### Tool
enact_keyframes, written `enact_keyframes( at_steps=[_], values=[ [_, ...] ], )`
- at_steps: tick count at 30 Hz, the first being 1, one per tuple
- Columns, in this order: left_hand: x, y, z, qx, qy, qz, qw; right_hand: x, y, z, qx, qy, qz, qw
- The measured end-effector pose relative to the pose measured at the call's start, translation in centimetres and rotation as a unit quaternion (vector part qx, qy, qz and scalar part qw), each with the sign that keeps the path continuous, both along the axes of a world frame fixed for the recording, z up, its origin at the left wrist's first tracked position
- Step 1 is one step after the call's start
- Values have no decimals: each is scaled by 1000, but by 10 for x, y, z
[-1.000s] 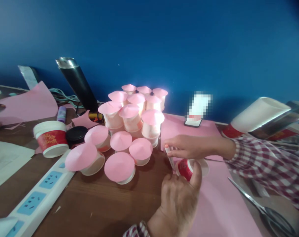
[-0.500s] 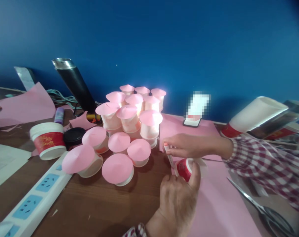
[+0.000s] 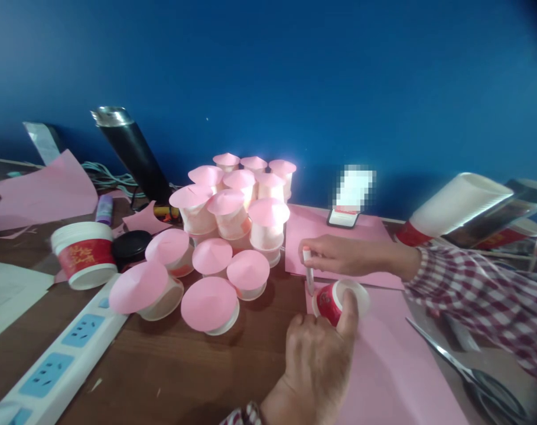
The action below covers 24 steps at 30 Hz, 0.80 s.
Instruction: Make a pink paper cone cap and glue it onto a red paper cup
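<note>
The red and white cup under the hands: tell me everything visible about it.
The red and white cup is a small paper-looking cup with a red printed band and white rim, standing upside down on the pink paper sheet. Its white base faces up. The left hand steadies it from the near side, thumb on its top edge. The right hand holds a slim white pen against its left side, tip down at the paper. Its lower rim is partly hidden by the left hand.

Matt pink paper sheet (image 3: 383,366) on smooth wood table (image 3: 184,378), glossy plastic cup (image 3: 339,300), metal scissors (image 3: 472,372).
</note>
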<state>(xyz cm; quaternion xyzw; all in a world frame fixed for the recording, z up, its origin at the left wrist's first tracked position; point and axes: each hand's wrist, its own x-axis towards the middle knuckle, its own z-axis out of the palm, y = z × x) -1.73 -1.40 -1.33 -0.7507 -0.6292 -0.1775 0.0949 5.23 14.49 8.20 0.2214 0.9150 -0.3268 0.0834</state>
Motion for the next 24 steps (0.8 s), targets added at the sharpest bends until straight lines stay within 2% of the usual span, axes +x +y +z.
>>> enact_keyframes(
  at_steps=[10, 18, 24],
  values=[
    [1, 0, -3, 16, 8, 9, 1000, 15, 2, -2, 10, 4, -58, 998],
    [0, -1, -3, 1, 31, 10, 999, 33, 4, -6, 23, 11, -111, 994],
    [-4, -1, -6, -14, 59, -3, 998, 50, 3, -17, 11, 58, -154, 986]
  ],
)
